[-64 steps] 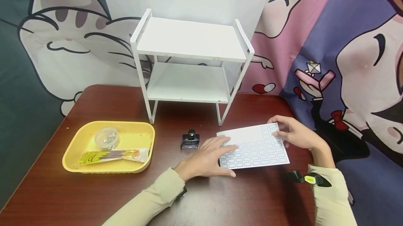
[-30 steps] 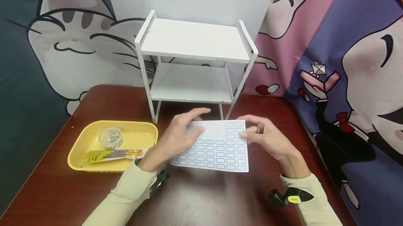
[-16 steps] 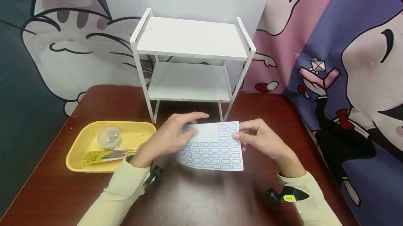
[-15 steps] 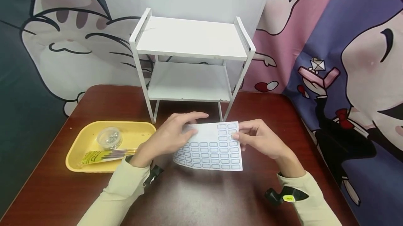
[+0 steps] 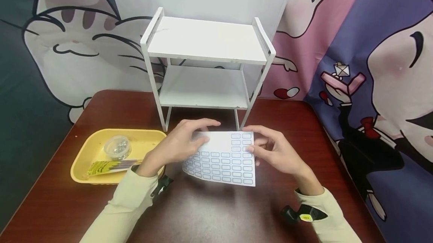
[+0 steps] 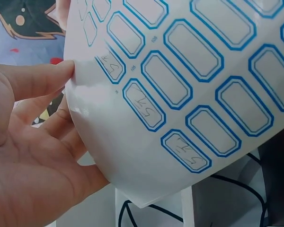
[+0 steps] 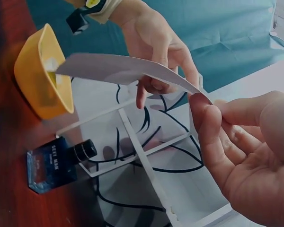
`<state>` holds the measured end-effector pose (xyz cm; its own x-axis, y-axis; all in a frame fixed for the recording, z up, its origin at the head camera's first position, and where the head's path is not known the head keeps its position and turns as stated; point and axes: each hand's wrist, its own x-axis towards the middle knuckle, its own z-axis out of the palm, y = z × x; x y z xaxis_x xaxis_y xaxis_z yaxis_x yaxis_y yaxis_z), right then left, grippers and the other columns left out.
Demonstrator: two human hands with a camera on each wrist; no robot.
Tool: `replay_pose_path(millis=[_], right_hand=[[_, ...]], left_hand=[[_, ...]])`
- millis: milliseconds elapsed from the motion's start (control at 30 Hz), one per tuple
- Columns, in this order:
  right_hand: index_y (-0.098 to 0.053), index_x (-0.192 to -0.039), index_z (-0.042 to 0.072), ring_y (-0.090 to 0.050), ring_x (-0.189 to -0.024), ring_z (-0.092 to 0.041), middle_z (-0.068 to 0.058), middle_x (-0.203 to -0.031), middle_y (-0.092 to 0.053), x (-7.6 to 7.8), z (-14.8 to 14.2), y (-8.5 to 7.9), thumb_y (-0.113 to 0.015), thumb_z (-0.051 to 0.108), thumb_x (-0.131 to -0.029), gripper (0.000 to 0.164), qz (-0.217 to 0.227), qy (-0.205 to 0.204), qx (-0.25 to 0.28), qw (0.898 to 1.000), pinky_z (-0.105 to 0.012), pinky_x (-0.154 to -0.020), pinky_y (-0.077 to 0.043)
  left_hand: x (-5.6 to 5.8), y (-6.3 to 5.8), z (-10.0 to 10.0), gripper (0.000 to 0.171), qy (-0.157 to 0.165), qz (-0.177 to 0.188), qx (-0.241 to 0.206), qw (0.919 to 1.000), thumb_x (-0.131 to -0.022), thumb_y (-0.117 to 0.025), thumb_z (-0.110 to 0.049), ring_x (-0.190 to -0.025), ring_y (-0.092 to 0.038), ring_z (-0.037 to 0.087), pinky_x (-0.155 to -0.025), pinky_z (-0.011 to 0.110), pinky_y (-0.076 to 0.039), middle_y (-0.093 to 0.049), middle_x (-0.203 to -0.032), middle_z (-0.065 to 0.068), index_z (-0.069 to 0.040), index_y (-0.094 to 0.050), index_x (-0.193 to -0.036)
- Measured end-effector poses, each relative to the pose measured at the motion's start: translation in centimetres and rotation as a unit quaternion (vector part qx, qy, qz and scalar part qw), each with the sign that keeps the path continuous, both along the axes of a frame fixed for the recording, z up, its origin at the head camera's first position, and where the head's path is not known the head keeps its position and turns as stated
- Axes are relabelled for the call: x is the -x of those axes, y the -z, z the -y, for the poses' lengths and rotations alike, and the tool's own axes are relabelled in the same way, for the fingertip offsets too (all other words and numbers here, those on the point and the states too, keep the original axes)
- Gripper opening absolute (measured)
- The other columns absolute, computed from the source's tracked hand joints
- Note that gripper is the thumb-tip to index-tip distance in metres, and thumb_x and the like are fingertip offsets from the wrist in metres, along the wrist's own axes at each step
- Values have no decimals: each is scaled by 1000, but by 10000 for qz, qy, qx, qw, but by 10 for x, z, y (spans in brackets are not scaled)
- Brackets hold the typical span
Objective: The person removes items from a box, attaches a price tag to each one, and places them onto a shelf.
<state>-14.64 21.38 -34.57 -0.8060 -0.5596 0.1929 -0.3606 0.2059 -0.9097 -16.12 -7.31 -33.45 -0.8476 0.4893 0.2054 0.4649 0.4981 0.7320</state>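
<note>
A white sheet of sticker labels [image 5: 220, 162] hangs over the table, its rows of small boxes outlined in blue and its upper left part blank. My left hand [image 5: 179, 141] pinches the upper left side, thumb in front and fingers partly hidden behind. At the right edge, my right hand [image 5: 279, 152] grips the sheet between thumb and fingers. The right wrist view shows the sheet [image 7: 118, 68] curving between both hands. Close up in the left wrist view, several labels [image 6: 185, 151] carry pen marks.
A yellow tray [image 5: 79, 164] at the left holds a round clear container [image 5: 117, 148] and a yellow printed packet [image 5: 111, 166]. Behind the sheet stands a white two-tier rack [image 5: 206, 40]. A dark blue bottle [image 7: 52, 163] with a black cap sits on the table, hidden in the head view.
The sheet has moved left from the table's right side and bends at its left. My left hand has gone from spread over the sheet to pinching it; the right keeps its edge.
</note>
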Motion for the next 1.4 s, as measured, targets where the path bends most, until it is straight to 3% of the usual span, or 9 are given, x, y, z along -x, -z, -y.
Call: replay_pose_path(millis=[200, 333, 400, 567, 700, 800, 933, 1167, 1400], right_hand=[[-52, -135, -2, -70, -71, -15, -23, -97, -73, -1, 8, 7, -65, -9, -90, 47, -213, 292, 154, 9992, -29, -52, -56], [-52, -135, -2, -70, -71, -16, -25, -96, -72, 1, 14, 10, -64, -11, -90, 47, -325, 440, 392, 9977, -29, -54, -57], [-52, -135, -3, -70, -71, -16, -26, -96, -72, 2, 16, 12, -63, -11, -90, 47, -340, 504, 478, 9970, -30, -55, -58], [-53, -134, -4, -73, -79, -16, -25, -102, -73, 4, 21, 13, -63, -10, -90, 46, -172, 576, 570, 9966, -32, -62, -60], [-52, -134, -6, -74, -88, -16, -8, -106, -77, 5, 24, 11, -62, -10, -90, 45, 133, 501, 767, 9957, -33, -72, -62], [-50, -133, -8, -74, -89, -16, 4, -107, -77, 6, 26, 10, -61, -10, -91, 44, 314, 431, 936, 9942, -32, -75, -62], [-51, -133, -7, -74, -88, -15, 5, -106, -77, 6, 27, 11, -60, -11, -91, 43, 483, 392, 1096, 9920, -30, -71, -61], [-59, -130, 12, -74, -90, -15, 3, -107, -77, 8, 28, 14, -58, -12, -91, 46, 1004, 214, 1506, 9833, -30, -73, -61], [-60, -128, 12, -75, -93, -16, 0, -106, -77, 10, 31, 17, -56, -13, -91, 45, 1297, -57, 1857, 9740, -34, -80, -61]], left_hand=[[3, 9, -3, 44, -494, -623, -125, 9968, -86, -70, -1, -104, -62, 23, -94, 42, -49, -70, -118, 7, -14, -67, -128], [1, 15, -11, 44, -1038, -1404, -366, 9840, -82, -77, -6, -114, -54, 27, -98, 47, -43, -63, -122, 10, -13, -69, -125], [-1, 17, -15, 42, -1084, -1778, -582, 9763, -80, -79, -7, -115, -53, 28, -97, 46, -44, -62, -122, 11, -12, -71, -121], [-7, 18, -25, 29, -329, -2193, -949, 9705, -81, -81, -7, -110, -53, 24, -90, 36, -48, -63, -114, 10, -8, -76, -110], [-10, 21, -30, 24, 113, -2336, -956, 9676, -79, -82, -6, -104, -53, 21, -85, 30, -49, -63, -106, 6, -9, -78, -103], [-9, 24, -31, 23, 195, -2443, -987, 9645, -78, -83, -5, -101, -53, 19, -82, 29, -48, -63, -103, 5, -10, -79, -100], [-7, 26, -31, 22, 251, -2506, -1062, 9619, -78, -83, -6, -99, -54, 19, -81, 28, -48, -63, -102, 5, -9, -79, -99], [-5, 29, -30, 21, 313, -2685, -1213, 9551, -77, -85, -8, -97, -54, 19, -79, 27, -48, -63, -100, 6, -8, -80, -96], [-3, 31, -30, 18, 384, -2903, -1363, 9464, -76, -86, -7, -94, -54, 19, -78, 27, -48, -63, -96, 5, -8, -80, -93]])
